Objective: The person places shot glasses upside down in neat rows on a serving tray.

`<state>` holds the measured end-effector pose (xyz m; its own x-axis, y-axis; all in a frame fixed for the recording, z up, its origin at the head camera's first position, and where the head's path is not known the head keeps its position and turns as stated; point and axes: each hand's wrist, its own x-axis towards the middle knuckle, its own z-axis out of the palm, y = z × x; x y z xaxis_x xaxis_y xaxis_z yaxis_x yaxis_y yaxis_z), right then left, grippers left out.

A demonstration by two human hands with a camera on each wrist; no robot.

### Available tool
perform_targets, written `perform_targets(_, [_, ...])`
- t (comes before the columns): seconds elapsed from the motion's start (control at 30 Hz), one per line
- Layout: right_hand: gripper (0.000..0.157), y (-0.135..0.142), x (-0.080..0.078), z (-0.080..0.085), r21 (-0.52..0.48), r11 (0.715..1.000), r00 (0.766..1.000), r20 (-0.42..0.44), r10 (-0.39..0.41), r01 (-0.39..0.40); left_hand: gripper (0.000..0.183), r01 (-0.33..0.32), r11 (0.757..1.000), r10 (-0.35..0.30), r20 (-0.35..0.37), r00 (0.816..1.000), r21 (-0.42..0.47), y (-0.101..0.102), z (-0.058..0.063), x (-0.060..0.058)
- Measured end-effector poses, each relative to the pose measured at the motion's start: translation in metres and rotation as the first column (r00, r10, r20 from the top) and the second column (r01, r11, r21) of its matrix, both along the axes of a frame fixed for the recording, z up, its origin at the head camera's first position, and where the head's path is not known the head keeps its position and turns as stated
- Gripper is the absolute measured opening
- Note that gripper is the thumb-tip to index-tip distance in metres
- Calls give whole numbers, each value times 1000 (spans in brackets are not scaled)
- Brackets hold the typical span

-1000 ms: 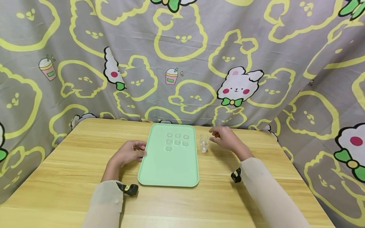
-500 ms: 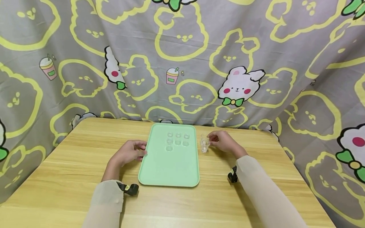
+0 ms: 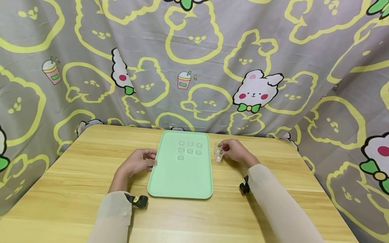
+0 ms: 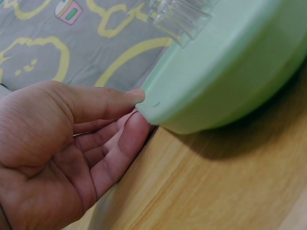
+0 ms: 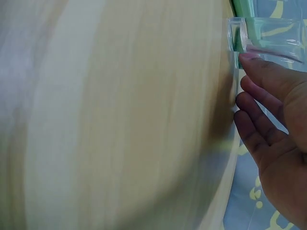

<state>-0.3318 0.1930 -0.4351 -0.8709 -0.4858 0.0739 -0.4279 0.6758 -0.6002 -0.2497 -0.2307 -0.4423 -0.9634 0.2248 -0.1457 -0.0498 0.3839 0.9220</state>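
My left hand [image 3: 139, 162] pinches the left rim of the pale green tray [image 3: 179, 179]. In the left wrist view, the thumb lies on top of the rim and the fingers are below. Several small clear shot glasses [image 3: 180, 157] stand grouped on the far part of the tray. Just beyond its right edge are two more clear shot glasses, the nearer shot glass [image 3: 218, 156] overlapping the farther one. My right hand [image 3: 235, 150] is at these two from the right. In the right wrist view, its thumb tip meets a shot glass [image 5: 268, 36]; whether it grips one is unclear.
A wooden table [image 3: 76, 175] carries everything, with bare wood on both sides of the tray and in front of it. Behind the table's far edge hangs a grey patterned curtain [image 3: 146, 40], which also continues along the right side.
My right hand has come down and left to the two shot glasses beside the tray, and its fingers have closed in around them. My left hand keeps its hold on the tray.
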Motion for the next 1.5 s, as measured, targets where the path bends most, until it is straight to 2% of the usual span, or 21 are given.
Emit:
perform_targets(0.3, [24, -2, -3, -5, 8, 1000, 999, 20, -27, 27, 46, -2, 1000, 2, 3, 1000, -4, 2, 1, 1])
perform_targets(0.77, [37, -4, -4, -5, -90, 995, 997, 68, -39, 45, 47, -7, 1000, 7, 6, 1000, -2, 2, 3, 1])
perform_targets(1.03, [21, -2, -4, -6, -99, 995, 998, 60, -26, 32, 47, -8, 1000, 8, 3, 1000, -3, 0, 0, 0])
perform_targets(1.33, [21, 7, -3, 1, -140, 986, 991, 112, -74, 90, 47, -4, 1000, 4, -6, 1000, 2, 1, -2, -1])
perform_targets(1.5, [23, 12, -3, 6, -167, 982, 993, 89, -79, 93, 47, -5, 1000, 5, -6, 1000, 0, 0, -2, -1])
